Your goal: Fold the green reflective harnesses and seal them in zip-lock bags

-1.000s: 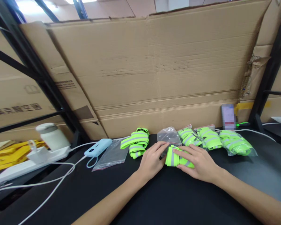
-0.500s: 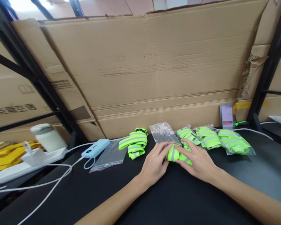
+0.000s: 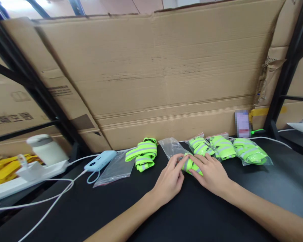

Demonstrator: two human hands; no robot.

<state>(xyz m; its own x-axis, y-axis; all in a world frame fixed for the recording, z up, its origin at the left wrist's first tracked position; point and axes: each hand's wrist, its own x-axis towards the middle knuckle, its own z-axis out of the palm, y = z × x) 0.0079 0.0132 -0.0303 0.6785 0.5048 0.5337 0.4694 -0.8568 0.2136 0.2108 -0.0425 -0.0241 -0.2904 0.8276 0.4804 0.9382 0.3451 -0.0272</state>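
A big cardboard sheet (image 3: 156,74) fills the upper frame behind the black tabletop (image 3: 192,215), where a white power strip (image 3: 25,178) lies at lower left and three bagged bands (image 3: 227,149) sit right of centre. At centre, the right hand (image 3: 209,174) presses a folded neon band (image 3: 190,165) flat under its fingers, while the left hand (image 3: 169,181) has its fingers pinched on the mouth of a clear bag (image 3: 172,148) touching the band. A loose band (image 3: 141,155) and an empty bag (image 3: 114,168) lie just left.

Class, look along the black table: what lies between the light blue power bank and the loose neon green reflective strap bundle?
In the head view, an empty clear zip bag lies flat between the light blue power bank and the loose neon green reflective strap bundle.
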